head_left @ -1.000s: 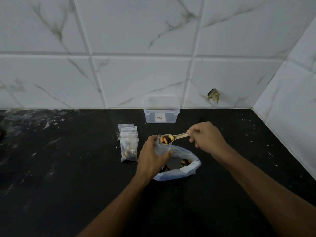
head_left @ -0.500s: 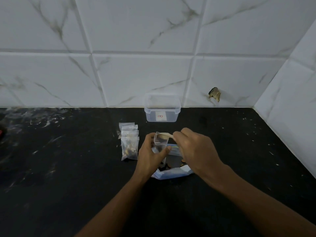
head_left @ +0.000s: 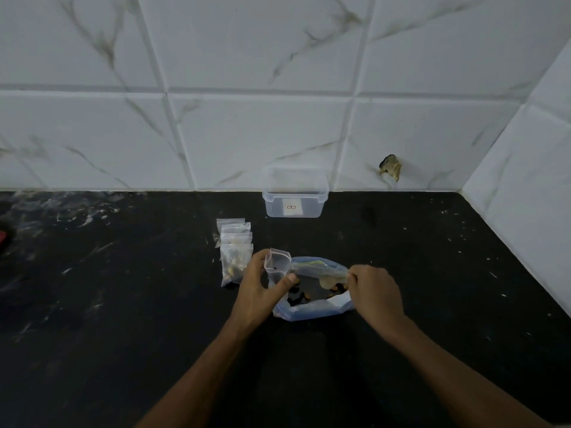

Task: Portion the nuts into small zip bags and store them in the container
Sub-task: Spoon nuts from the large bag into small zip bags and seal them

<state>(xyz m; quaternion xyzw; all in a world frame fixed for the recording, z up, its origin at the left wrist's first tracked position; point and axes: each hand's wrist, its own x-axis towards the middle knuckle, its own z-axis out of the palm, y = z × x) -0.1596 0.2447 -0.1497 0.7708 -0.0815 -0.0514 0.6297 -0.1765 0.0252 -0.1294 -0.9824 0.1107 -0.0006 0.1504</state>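
Nuts (head_left: 304,293), dark and tan, lie loose in the large open bag (head_left: 312,312) that rests on the black counter (head_left: 123,335), in front of the clear container (head_left: 295,196). Left hand (head_left: 259,291): fingers and thumb curled round a small zip bag (head_left: 277,267), held upright with its mouth open at the large bag's left rim. Right hand (head_left: 375,291): fingers curled at the large bag's right rim, gripping a pale spoon (head_left: 324,281) whose bowl lies among the nuts. A stack of small zip bags (head_left: 235,251), some with contents, lies left of the large bag.

Handling, judged: the small bag is thin, limp film, light and likely slippery; it is best taken at the stiffer zip strip by the mouth, kept upright so nothing spills. Squeezing lower down would close the opening. The nuts are hard, small and prone to roll.

Room: the counter behind the large bag, up to the container, is open, so a filled bag has a short, free path. The container stands against the tiled wall (head_left: 247,134); the wall corner on the right is well apart from the large bag.
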